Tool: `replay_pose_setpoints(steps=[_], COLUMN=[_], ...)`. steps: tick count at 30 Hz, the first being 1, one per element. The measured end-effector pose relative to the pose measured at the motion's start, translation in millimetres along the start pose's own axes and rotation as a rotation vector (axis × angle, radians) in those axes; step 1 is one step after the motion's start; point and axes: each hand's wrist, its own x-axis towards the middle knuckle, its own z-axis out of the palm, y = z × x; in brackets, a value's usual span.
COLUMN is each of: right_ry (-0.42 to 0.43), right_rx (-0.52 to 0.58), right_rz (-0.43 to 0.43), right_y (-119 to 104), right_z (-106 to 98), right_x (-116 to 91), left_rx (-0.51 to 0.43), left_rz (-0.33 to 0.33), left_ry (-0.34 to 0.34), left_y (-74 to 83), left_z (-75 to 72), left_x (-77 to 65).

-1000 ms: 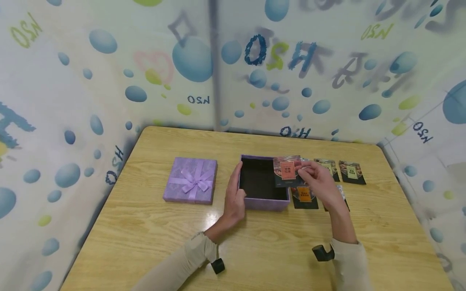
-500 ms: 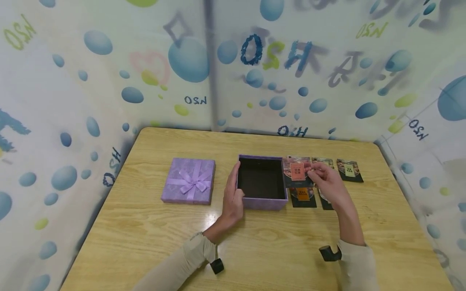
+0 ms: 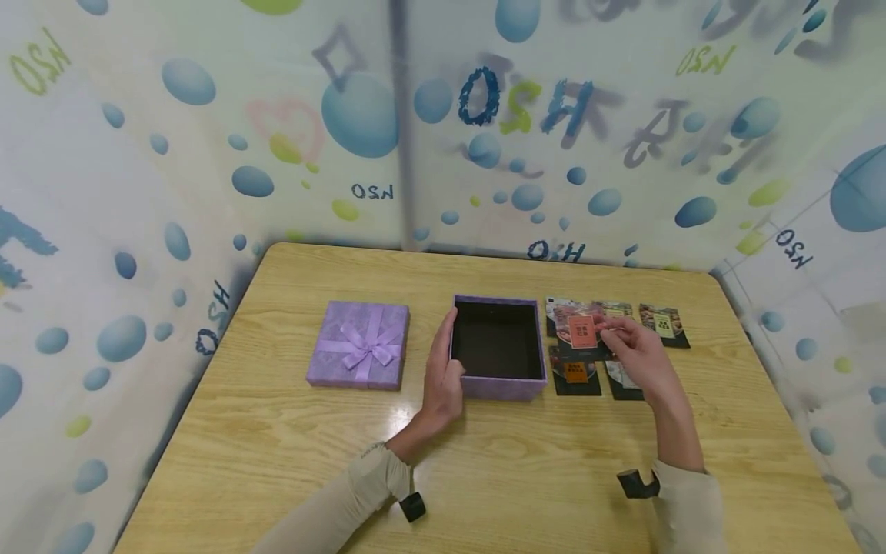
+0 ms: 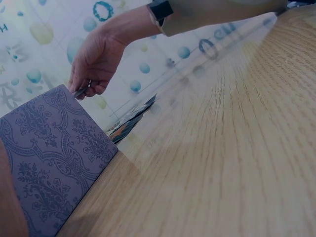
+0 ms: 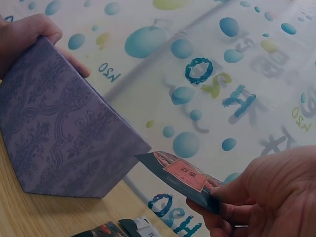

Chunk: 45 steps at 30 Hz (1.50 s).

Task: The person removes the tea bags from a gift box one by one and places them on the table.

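My left hand (image 3: 441,377) grips the left side of an open purple box (image 3: 504,389), whose dark inside shows in the head view. In the right wrist view that box (image 5: 69,133) shows its patterned outer walls, with left-hand fingers along its rim. My right hand (image 3: 644,355) pinches the right edge of a flat dark sachet (image 3: 580,333) with a red label. The sachet (image 5: 180,177) is held tilted in the air, to the right of the box. Below it several similar sachets lie on the table, among them an orange-labelled sachet (image 3: 577,375); the held one partly hides some.
A purple lid (image 3: 335,331) with a ribbon bow lies left of the box. A green-labelled sachet (image 3: 665,326) lies farthest right. The wooden table (image 3: 277,446) meets printed walls (image 3: 443,208) at the back and sides.
My right hand has carried the red-labelled sachet rightward, from over the box's right edge to above the other sachets. My left hand keeps its hold on the box.
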Motion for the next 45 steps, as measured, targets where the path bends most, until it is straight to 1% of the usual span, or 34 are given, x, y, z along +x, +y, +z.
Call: replay_pose_setpoints(steps=[4,10,15,20,27,37,40,45], right_ry=[0.021,0.037,0.039,0.069,0.115,0.134,0.14,0.163], right_rx=[-0.004,-0.03,-0.02,-0.029,-0.074,-0.12,-0.144,-0.155], right_rz=[-0.002,0.028,0.034,0.056,0.091,0.097,0.118,0.177], right_y=[6,14,24,35,44,56,63,74], right_z=[-4,-11,-15,-21,-28,-31,-34,-41], right_x=[0,-3,-3,-3,-6,-8,-10,-13], left_rx=[0.001,0.0,0.001,-0.003,-0.001,-0.012,-0.01,-0.012], left_rz=[-0.006,-0.016,-0.016,-0.01,-0.011,-0.018,-0.019,-0.013], left_ry=[-0.002,-0.012,-0.013,-0.008,-0.009,-0.008,-0.011,-0.013], left_y=[-0.2,0.0,1.1,1.5,1.5,0.5,0.1,-0.3], left_z=[0.1,-0.5,-1.4,-1.4,-0.9,-0.6,-1.1,-0.5], left_x=[0.0,0.2,-0.1,0.1,0.6,-0.5,-0.8,-0.8])
